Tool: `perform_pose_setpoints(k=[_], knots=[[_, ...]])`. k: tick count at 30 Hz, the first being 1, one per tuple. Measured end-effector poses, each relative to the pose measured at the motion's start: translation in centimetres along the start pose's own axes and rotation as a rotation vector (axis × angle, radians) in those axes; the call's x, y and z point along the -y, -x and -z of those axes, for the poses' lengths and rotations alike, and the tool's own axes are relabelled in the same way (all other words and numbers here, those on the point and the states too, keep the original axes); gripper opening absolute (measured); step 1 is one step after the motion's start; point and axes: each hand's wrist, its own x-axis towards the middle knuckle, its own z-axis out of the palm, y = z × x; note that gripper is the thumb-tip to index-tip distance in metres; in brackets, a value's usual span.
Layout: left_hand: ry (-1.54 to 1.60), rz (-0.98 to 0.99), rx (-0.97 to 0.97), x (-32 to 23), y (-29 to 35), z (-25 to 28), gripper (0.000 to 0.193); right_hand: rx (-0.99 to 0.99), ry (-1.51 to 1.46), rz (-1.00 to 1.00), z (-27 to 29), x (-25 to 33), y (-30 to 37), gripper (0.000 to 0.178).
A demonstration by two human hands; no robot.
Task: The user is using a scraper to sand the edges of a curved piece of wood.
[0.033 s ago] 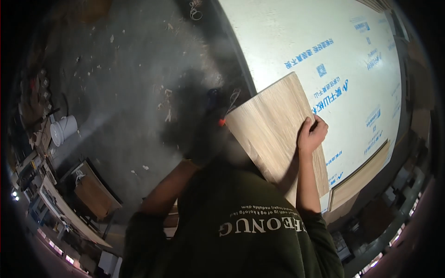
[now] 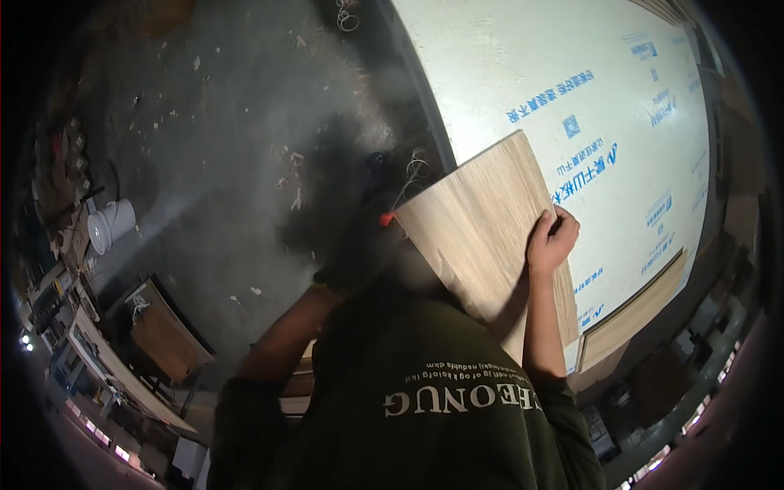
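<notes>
A light wood-grain board (image 2: 482,220) lies tilted across the corner of a large white sheet, its near part reaching against my dark shirt. My right hand (image 2: 554,239) grips the board's right edge, thumb on the top face and fingers curled over the side. My left hand (image 2: 353,265) is low beside the board's left edge, dark and hard to make out. Its fingers are lost in shadow, so whatever it holds does not show. A small orange-red piece (image 2: 387,219) sticks out at the board's left corner, close to a thin looped strip (image 2: 415,173).
The white sheet with blue print (image 2: 506,57) fills the right side. Another wood-grain board (image 2: 629,314) lies along its near edge. Scraps litter the grey floor (image 2: 204,163). A white bucket (image 2: 112,225) and a brown panel (image 2: 167,343) stand at the left.
The orange-red piece and my left forearm have shifted slightly left. The board and my right hand hold nearly the same place.
</notes>
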Motion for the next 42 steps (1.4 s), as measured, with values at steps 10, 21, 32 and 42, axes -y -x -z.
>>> perform_pose_setpoints(k=[10,21,32,42], knots=[[-0.884,0.000,0.241,-3.7,3.2,4.7,0.037,0.053,-0.177,-0.104,-0.3,-0.7,-0.3,0.014],[-0.932,-0.178,0.248,-0.4,3.8,3.5,0.035,0.078,-0.078,-0.099,-0.3,-1.8,-0.1,0.014],[-0.456,0.347,0.599,5.2,-0.6,3.9,0.034,0.086,-0.074,-0.114,-0.4,-1.1,-0.3,0.016],[-0.097,0.195,-0.093,2.2,5.1,0.3,0.046,0.040,-0.072,-0.132,0.3,-1.0,-0.2,0.010]])
